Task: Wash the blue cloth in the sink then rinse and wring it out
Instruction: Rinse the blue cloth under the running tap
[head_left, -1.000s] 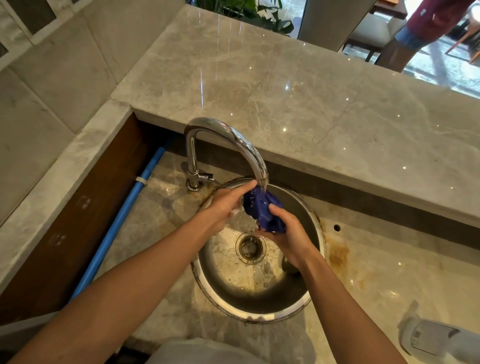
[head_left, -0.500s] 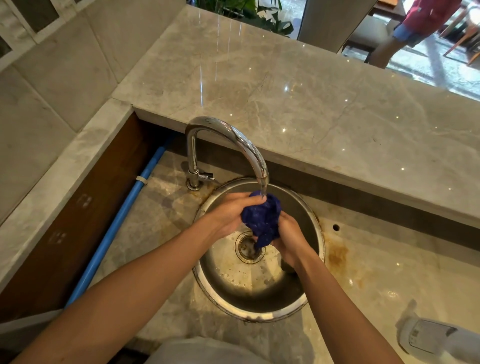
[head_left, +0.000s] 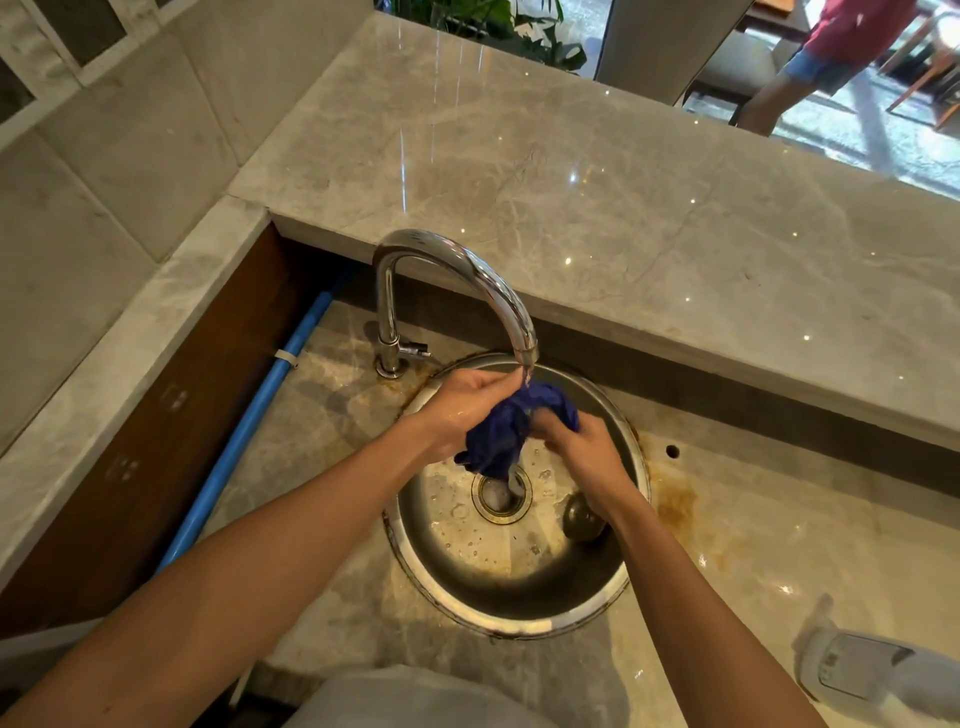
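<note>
The blue cloth (head_left: 511, 426) is bunched up between both hands, held over the round steel sink (head_left: 519, 618) just under the spout of the chrome tap (head_left: 467, 265). Water runs from the spout onto the cloth and drips toward the drain (head_left: 501, 496). My left hand (head_left: 462, 402) grips the cloth's left side, fingers curled at the spout. My right hand (head_left: 584, 452) clutches its right side. A lower corner of the cloth hangs above the drain.
A dark round stopper (head_left: 582, 519) lies in the basin at the right. A raised marble counter (head_left: 623, 208) runs behind the sink. A blue pipe (head_left: 249, 426) slants along the left. A white object (head_left: 872, 675) lies at the lower right. A person (head_left: 831, 57) stands beyond the counter.
The cloth has been worked between my hands under the running water, shifting lower and spreading a little to the left; both hands have kept hold.
</note>
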